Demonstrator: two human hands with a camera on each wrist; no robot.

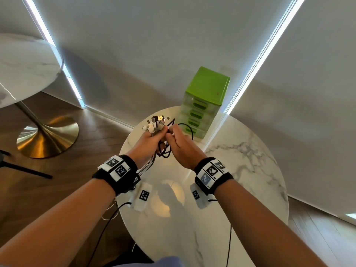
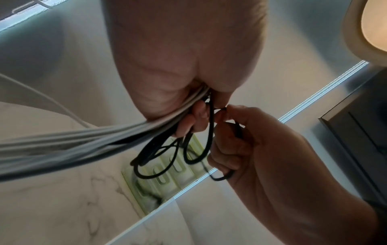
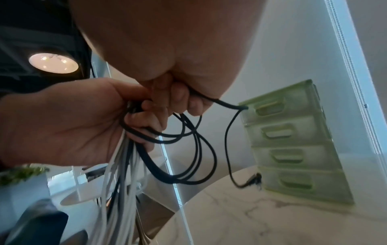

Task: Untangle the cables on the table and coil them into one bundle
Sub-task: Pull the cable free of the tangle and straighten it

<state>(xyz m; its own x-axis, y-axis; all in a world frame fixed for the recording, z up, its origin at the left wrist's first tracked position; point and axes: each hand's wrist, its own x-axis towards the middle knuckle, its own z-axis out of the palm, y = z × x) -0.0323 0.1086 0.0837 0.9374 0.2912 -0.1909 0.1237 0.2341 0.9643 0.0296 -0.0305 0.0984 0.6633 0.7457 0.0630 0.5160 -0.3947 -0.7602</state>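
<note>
My left hand is raised over the round marble table and grips a bunch of white and black cables. Their USB plugs stick up above the fist. The white cables trail back under my left wrist. My right hand meets the left hand from the right and pinches a thin black cable, which hangs in several loops between the two hands. One end of the black cable lies on the table by the drawers.
A green plastic drawer unit stands at the table's far edge against the wall, just beyond my hands. A second marble table on a brass foot stands to the left over the wooden floor.
</note>
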